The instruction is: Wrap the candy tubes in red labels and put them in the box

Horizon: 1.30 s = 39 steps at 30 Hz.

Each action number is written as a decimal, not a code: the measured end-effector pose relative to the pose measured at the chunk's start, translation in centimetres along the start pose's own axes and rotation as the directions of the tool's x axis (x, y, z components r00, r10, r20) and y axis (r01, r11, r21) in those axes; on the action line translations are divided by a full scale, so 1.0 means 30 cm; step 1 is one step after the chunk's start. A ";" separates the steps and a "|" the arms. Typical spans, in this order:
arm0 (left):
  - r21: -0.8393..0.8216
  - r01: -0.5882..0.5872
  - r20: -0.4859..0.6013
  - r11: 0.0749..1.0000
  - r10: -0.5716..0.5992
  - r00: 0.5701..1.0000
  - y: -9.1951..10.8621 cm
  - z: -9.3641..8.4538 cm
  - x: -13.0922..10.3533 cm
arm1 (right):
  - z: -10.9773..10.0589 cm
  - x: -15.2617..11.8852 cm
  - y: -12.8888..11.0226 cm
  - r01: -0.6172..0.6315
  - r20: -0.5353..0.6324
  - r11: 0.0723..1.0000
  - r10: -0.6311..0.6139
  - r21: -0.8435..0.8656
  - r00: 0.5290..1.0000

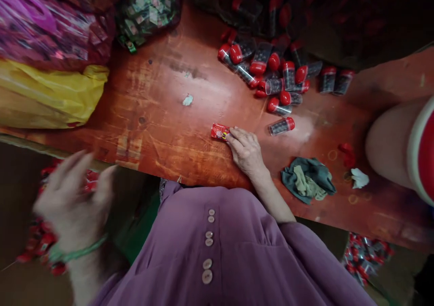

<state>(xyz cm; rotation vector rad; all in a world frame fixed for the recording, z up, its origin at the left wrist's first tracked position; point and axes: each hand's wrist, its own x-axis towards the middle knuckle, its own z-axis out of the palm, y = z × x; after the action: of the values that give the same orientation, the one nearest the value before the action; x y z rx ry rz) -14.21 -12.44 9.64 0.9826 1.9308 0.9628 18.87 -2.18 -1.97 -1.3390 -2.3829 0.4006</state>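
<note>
Blur softens the spread left hand (73, 203); right hand (247, 151) grips a red piece (218, 131), covering one end.

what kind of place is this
Probably a small workshop: many matching red-capped clear plastic containers lie heaped on a worn tabletop, and a bag of small green packets sits at the far edge.

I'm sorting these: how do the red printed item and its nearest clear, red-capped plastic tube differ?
The red printed item is touched by the right hand; the clear, red-capped plastic tube lies untouched. The item shows graphics; the tube is transparent. Both show red.
</note>
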 end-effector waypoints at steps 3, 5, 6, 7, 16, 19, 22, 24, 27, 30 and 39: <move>0.271 -0.619 0.211 0.737 0.582 0.785 0.015 0.282 0.113 | 0.019 0.004 0.005 0.016 -0.011 1.000 -0.016 -0.019 1.000; 0.234 -0.783 0.437 0.576 0.657 0.614 0.026 0.455 0.162 | 0.024 0.009 0.005 0.019 0.002 0.999 -0.019 -0.042 1.000; 0.222 -0.832 0.504 0.508 0.671 0.544 0.032 0.523 0.177 | 0.026 0.012 0.003 0.019 0.009 0.998 -0.019 -0.054 1.000; 0.224 -0.865 0.556 0.449 0.670 0.492 0.038 0.576 0.188 | 0.026 0.015 0.001 0.021 0.015 0.998 -0.020 -0.065 1.000; 0.276 -0.952 0.571 0.133 0.774 0.274 0.033 0.661 0.234 | -0.117 0.011 0.001 -0.060 -0.046 0.996 0.057 -0.070 0.997; 0.260 -0.945 0.518 0.197 0.798 0.308 0.031 0.673 0.242 | -0.200 -0.015 0.068 -0.403 -0.227 0.910 0.374 -0.096 0.899; 0.164 -0.934 0.476 0.318 0.803 0.357 0.026 0.679 0.254 | -0.235 -0.031 0.154 -0.717 -0.329 0.692 0.661 -0.080 0.675; 0.106 -0.918 0.481 0.383 0.788 0.384 0.025 0.678 0.263 | -0.229 -0.028 0.193 -0.817 -0.325 0.574 0.764 -0.054 0.558; 0.072 -0.897 0.499 0.436 0.763 0.411 0.026 0.675 0.270 | -0.199 -0.013 0.211 -0.853 -0.288 0.522 0.813 -0.026 0.506; 0.113 -0.883 0.498 0.455 0.744 0.446 0.028 0.681 0.266 | -0.169 -0.005 0.206 -0.837 -0.293 0.541 0.815 0.074 0.501; 0.168 -0.871 0.389 0.461 0.781 0.488 0.026 0.696 0.253 | -0.119 -0.064 0.148 -0.478 -0.159 0.403 0.867 0.780 0.472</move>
<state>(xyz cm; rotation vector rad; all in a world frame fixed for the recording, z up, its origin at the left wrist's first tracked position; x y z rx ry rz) 0.71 0.27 -0.86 2.3020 1.3307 0.9142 24.74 -1.35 -1.03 -1.7309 -0.8772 0.8377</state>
